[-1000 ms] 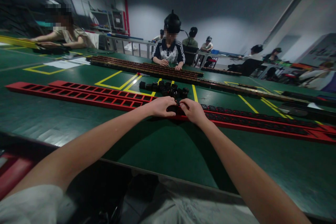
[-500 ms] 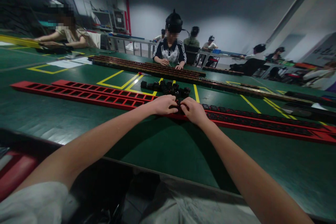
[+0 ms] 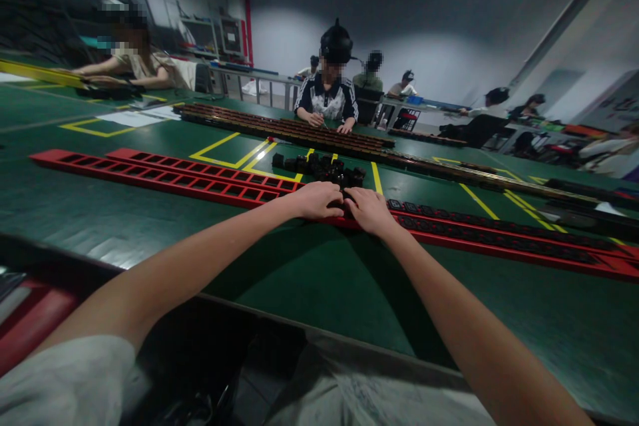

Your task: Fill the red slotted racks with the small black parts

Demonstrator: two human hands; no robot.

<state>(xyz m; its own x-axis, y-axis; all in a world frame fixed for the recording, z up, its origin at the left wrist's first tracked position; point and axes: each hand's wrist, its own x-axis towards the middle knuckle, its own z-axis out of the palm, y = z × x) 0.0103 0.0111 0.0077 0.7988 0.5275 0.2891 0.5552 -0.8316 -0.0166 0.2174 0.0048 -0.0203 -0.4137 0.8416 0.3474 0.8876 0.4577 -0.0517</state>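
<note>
Two long red slotted frames (image 3: 164,176) lie side by side across the green table. Left of my hands their square openings hold nothing; to the right, rows of black square blocks (image 3: 439,216) fill them. My left hand (image 3: 319,200) and my right hand (image 3: 368,208) meet over the frames, fingers curled inward on a black block between them. That block is mostly covered by my fingers, so its exact shape is hidden. Just beyond my fingertips sits a loose pile of black blocks (image 3: 324,168).
Yellow tape outlines (image 3: 214,153) mark the table. Behind the pile run long brown-and-black strips (image 3: 279,126), where a person (image 3: 327,96) in a dark-and-white top works. Another person (image 3: 144,70) at the left handles a yellow frame (image 3: 40,73). White paper (image 3: 137,120) lies nearby.
The view has shifted slightly. My hands stay at the same place on the red frames, their fingers drawn a little closer together over the black block.
</note>
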